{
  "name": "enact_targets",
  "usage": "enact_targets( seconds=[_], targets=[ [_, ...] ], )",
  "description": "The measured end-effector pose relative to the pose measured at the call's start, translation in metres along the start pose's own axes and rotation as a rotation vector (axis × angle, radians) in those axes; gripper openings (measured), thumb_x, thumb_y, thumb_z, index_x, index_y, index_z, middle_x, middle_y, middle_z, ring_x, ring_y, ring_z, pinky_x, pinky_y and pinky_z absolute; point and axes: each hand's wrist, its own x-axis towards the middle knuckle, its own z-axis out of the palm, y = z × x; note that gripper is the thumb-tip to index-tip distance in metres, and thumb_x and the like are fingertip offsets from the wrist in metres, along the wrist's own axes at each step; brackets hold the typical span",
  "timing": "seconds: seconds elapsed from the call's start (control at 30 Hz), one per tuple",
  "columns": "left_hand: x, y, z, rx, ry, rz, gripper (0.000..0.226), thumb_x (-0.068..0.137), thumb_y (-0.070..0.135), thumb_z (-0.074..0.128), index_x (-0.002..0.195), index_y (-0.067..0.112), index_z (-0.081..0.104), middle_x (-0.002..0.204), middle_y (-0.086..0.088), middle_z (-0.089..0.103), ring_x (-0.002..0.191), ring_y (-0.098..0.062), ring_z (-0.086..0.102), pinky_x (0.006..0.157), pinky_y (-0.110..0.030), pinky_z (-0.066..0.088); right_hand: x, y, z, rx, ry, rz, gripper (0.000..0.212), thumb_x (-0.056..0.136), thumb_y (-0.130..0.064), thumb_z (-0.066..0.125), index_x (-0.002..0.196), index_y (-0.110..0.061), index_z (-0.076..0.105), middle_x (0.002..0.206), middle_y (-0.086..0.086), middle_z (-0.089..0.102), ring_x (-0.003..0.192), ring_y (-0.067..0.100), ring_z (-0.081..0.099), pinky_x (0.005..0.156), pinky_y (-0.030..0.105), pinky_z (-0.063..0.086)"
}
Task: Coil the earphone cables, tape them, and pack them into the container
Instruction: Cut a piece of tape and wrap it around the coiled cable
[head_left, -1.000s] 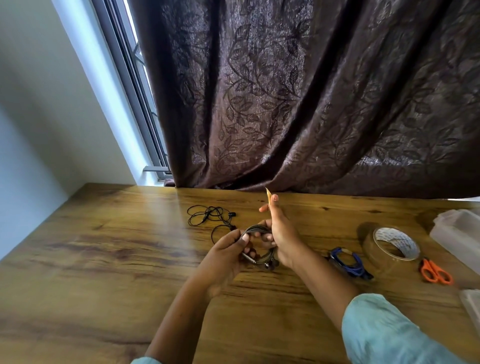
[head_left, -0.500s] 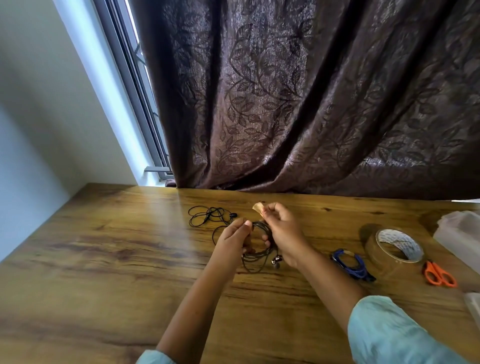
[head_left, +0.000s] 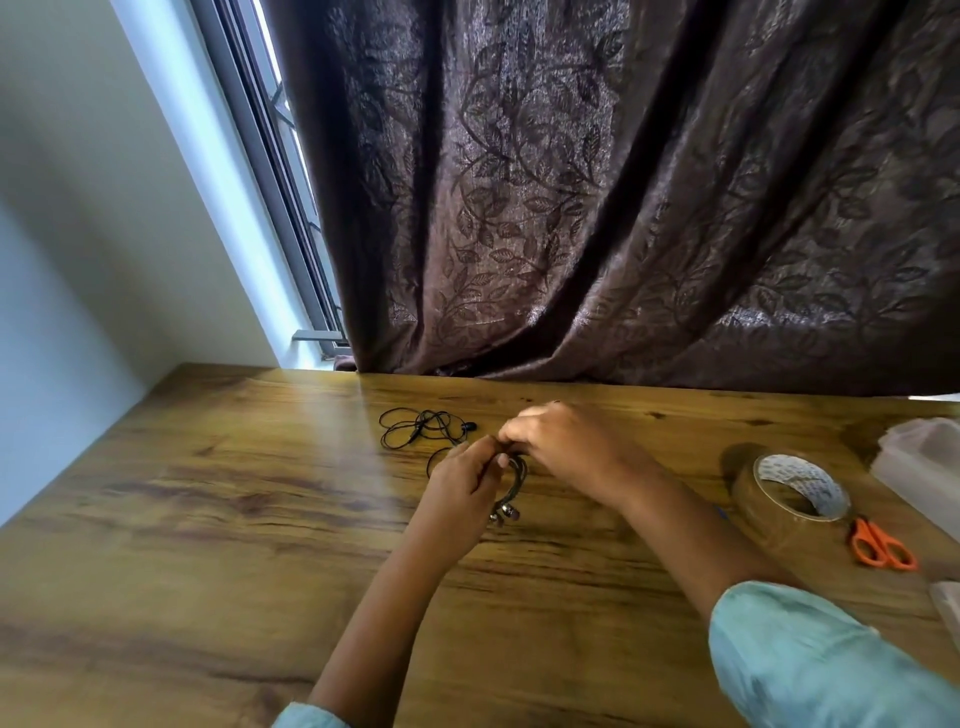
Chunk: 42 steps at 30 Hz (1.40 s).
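Observation:
I hold a coiled black earphone cable (head_left: 517, 475) just above the wooden table (head_left: 218, 499), its earbuds dangling below at the near side. My left hand (head_left: 462, 480) grips the coil from the left. My right hand (head_left: 561, 447) is curled over the coil's top, fingers pinching it beside my left thumb; the tape piece is hidden under those fingers. A loose, uncoiled black earphone (head_left: 421, 428) lies on the table just left of my hands. The clear plastic container (head_left: 919, 462) sits at the right edge.
A roll of brown packing tape (head_left: 789, 493) stands to the right of my hands, with orange-handled scissors (head_left: 880, 545) beside it. A dark patterned curtain (head_left: 623, 208) hangs along the table's far edge. Another clear plastic piece (head_left: 948, 605) shows at the right border.
My right hand, which held a tape piece raised above the coil, has come down and closed over the top of the coil. My right forearm now hides the blue earphone.

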Motion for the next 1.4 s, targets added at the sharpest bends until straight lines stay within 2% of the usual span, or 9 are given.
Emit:
enact_targets(
  seconds=[0.13,0.27,0.5,0.77,0.87,1.0,1.17,1.23,1.4],
  targets=[
    [-0.002,0.001,0.001,0.02,0.044,0.021,0.027,0.099,0.028,0.04,0.112,0.016,0.061,0.104,0.003,0.043,0.095,-0.009,0.039,0.074,-0.015,0.029,-0.003,0.002,-0.003,0.077,-0.031,0.003,0.013,0.095,-0.026,0.051,0.105,-0.034,0.055,0.097,-0.004,0.064,0.087,0.015,0.061,0.072,0.037,0.054],
    [0.0,0.002,-0.001,-0.021,0.059,0.095,0.024,0.098,0.023,0.044,0.106,0.013,0.064,0.107,0.006,0.051,0.096,-0.007,0.047,0.08,-0.017,0.037,-0.003,0.002,-0.006,0.096,-0.061,-0.011,0.014,0.096,-0.023,0.049,0.102,-0.035,0.047,0.094,-0.003,0.063,0.085,0.017,0.06,0.07,0.037,0.054],
    [-0.001,0.009,-0.006,-0.014,0.064,0.09,0.018,0.097,0.019,0.047,0.089,0.012,0.061,0.077,0.014,0.049,0.073,0.001,0.045,0.063,-0.015,0.033,-0.003,0.005,-0.007,0.294,-0.081,-0.009,0.018,0.095,-0.014,0.054,0.099,-0.032,0.049,0.101,-0.01,0.065,0.09,0.002,0.06,0.069,0.015,0.044],
    [-0.001,0.005,-0.002,0.025,0.087,0.036,0.018,0.097,0.02,0.048,0.082,0.015,0.059,0.075,0.008,0.054,0.069,-0.006,0.047,0.059,-0.012,0.033,-0.002,0.008,-0.011,0.492,-0.138,0.063,0.018,0.094,-0.009,0.055,0.101,-0.025,0.051,0.098,-0.005,0.07,0.089,-0.002,0.062,0.076,0.016,0.047],
    [-0.001,0.008,-0.001,0.019,0.127,0.027,0.017,0.096,0.017,0.05,0.081,0.016,0.058,0.07,0.012,0.052,0.065,-0.002,0.045,0.056,-0.014,0.031,0.0,0.01,-0.013,0.576,-0.169,0.088,0.019,0.093,-0.012,0.057,0.102,-0.028,0.051,0.095,-0.004,0.07,0.093,0.002,0.065,0.083,0.026,0.054],
    [0.0,0.012,-0.003,-0.05,0.188,0.011,0.021,0.094,0.013,0.052,0.074,0.021,0.056,0.062,0.011,0.051,0.056,-0.003,0.044,0.051,-0.013,0.034,0.001,0.009,-0.015,0.682,-0.192,0.111,0.024,0.086,-0.023,0.069,0.101,-0.029,0.051,0.091,-0.008,0.072,0.083,-0.006,0.064,0.074,0.017,0.047],
    [0.0,0.003,0.0,-0.222,0.188,-0.102,0.021,0.095,0.019,0.052,0.078,0.008,0.061,0.062,0.006,0.053,0.056,-0.009,0.043,0.053,-0.022,0.033,-0.002,0.012,-0.006,0.825,-0.193,0.17,0.023,0.08,-0.045,0.069,0.095,-0.032,0.057,0.09,-0.011,0.072,0.087,-0.003,0.062,0.088,0.031,0.051],
    [-0.002,0.002,-0.001,-0.342,0.186,-0.127,0.022,0.095,0.022,0.052,0.077,0.012,0.061,0.06,0.01,0.052,0.056,-0.007,0.044,0.054,-0.024,0.034,-0.003,0.013,-0.005,0.988,-0.167,0.202,0.01,0.095,-0.029,0.055,0.101,-0.024,0.061,0.089,-0.007,0.069,0.089,0.004,0.064,0.086,0.035,0.056],
    [-0.004,0.006,-0.004,-0.501,0.145,-0.111,0.021,0.095,0.022,0.05,0.079,0.014,0.059,0.065,0.007,0.053,0.058,-0.004,0.047,0.054,-0.018,0.038,-0.01,0.019,-0.011,1.334,-0.187,0.341,0.028,0.1,-0.003,0.039,0.112,-0.014,0.061,0.096,0.004,0.067,0.087,0.011,0.068,0.078,0.028,0.057]
  ],
)
